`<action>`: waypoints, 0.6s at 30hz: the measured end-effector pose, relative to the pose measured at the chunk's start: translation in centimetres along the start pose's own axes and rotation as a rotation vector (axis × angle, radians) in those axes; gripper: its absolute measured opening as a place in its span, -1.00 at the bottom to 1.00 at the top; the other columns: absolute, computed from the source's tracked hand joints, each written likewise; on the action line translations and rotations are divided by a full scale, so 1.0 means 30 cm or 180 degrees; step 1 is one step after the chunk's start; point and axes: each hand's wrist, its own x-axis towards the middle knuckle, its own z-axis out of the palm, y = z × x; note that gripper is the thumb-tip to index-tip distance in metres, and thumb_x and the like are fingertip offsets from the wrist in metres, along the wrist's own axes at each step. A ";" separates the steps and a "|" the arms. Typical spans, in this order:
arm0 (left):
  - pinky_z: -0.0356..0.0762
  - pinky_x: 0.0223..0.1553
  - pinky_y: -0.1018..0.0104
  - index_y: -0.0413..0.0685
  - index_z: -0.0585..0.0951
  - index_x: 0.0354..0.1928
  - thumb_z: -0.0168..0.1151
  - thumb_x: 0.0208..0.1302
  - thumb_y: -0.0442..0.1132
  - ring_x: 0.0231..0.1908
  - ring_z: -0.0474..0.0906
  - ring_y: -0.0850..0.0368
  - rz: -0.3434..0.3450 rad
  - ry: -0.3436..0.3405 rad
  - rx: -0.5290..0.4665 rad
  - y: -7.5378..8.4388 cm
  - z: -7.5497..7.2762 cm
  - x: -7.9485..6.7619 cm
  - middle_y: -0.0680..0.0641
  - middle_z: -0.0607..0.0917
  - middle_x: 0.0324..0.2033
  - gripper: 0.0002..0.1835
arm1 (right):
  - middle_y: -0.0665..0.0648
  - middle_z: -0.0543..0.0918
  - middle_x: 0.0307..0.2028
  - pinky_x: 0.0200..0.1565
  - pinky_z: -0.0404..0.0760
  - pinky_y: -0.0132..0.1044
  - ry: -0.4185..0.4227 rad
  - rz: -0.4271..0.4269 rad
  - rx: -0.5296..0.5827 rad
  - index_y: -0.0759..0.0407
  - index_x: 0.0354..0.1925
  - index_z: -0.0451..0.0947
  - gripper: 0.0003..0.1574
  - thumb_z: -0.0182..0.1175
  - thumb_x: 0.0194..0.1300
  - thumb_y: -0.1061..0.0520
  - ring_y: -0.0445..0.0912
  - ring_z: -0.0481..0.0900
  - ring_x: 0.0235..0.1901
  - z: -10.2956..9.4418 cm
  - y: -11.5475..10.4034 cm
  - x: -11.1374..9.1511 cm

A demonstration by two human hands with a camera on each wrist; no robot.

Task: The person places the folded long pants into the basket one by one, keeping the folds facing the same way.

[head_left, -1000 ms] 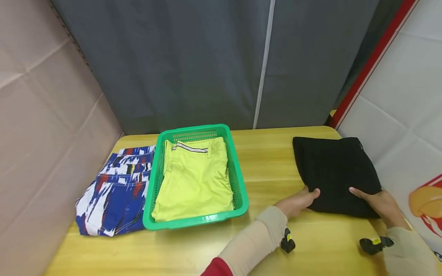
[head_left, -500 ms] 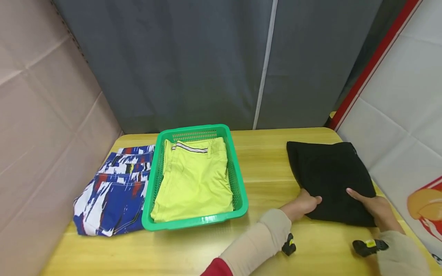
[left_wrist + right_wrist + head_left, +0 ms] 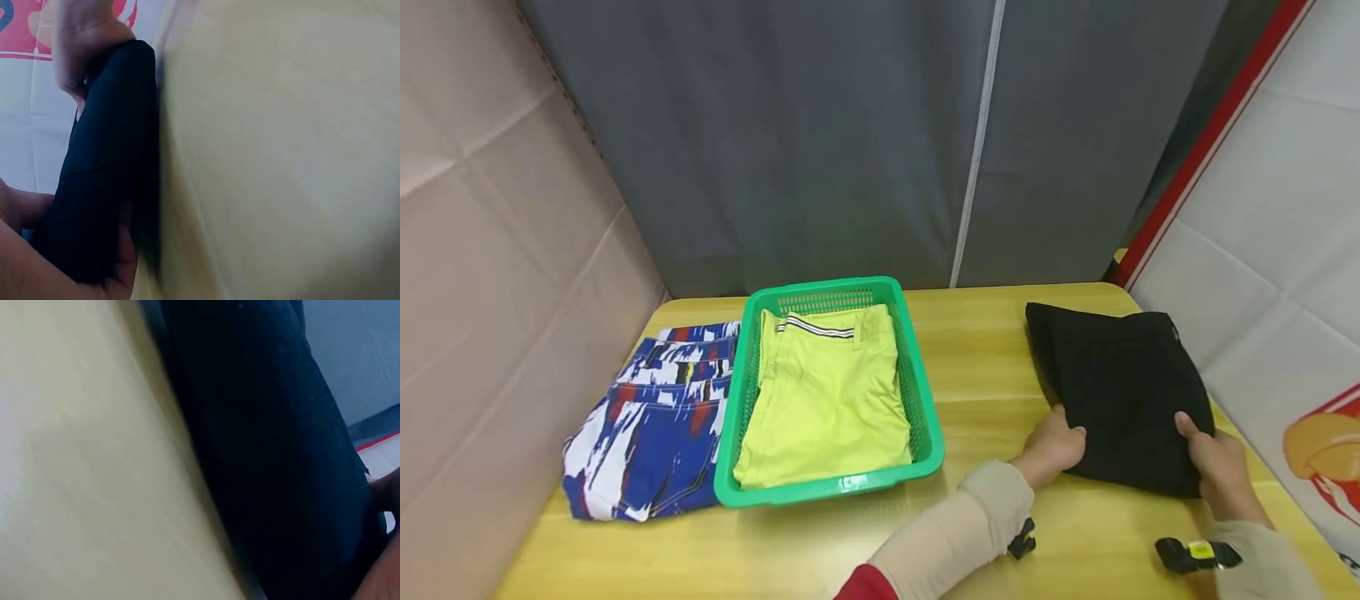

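Note:
A folded black garment is at the right side of the table in the head view. My left hand grips its near left edge, thumb on top. At the near right edge my right hand grips the cloth the same way. In the left wrist view the left hand's fingers curl under the thick black fold. The right wrist view shows the black cloth close up, with only part of the right hand at the edge.
A green basket left of centre contains folded yellow-green trousers. Folded blue, white and red patterned garments lie to its left. A grey curtain stands behind the wooden table, with a white wall sheet at right.
The black garment has shifted slightly left and towards the person, with both hands gripping it. Its far left edge now looks lifted from the table. The basket and patterned garments stay put.

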 end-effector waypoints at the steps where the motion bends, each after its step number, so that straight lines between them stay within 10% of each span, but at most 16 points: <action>1: 0.43 0.24 0.29 0.07 0.38 0.36 0.15 0.34 -0.10 0.25 0.44 0.17 0.0015 0.0020 0.0024 0.000 -0.006 -0.003 0.12 0.51 0.26 -0.45 | 0.20 0.45 -0.34 -0.50 0.46 -0.44 0.0021 0.0008 0.0072 0.70 0.20 0.15 -0.03 -0.12 0.39 -0.23 -0.26 0.39 -0.54 0.005 -0.002 -0.006; 10: 0.49 0.16 0.27 0.18 0.36 0.38 0.13 0.36 -0.04 0.20 0.49 0.21 0.0229 0.0119 0.0311 0.038 -0.093 -0.030 0.21 0.51 0.25 -0.45 | -0.26 0.39 -0.51 -0.46 0.45 -0.54 -0.0029 0.0043 0.1019 0.29 -0.02 0.34 -0.37 0.01 0.35 -0.26 -0.37 0.40 -0.50 0.018 -0.061 -0.058; 18: 0.50 0.15 0.29 0.15 0.35 0.38 0.13 0.36 -0.03 0.20 0.49 0.23 0.0418 0.0246 0.0509 0.075 -0.191 -0.063 0.20 0.53 0.24 -0.44 | -0.24 0.49 -0.56 -0.47 0.49 -0.54 -0.0250 -0.0209 0.1589 -0.10 -0.47 0.47 -0.70 0.11 0.34 -0.17 -0.37 0.48 -0.53 0.039 -0.137 -0.104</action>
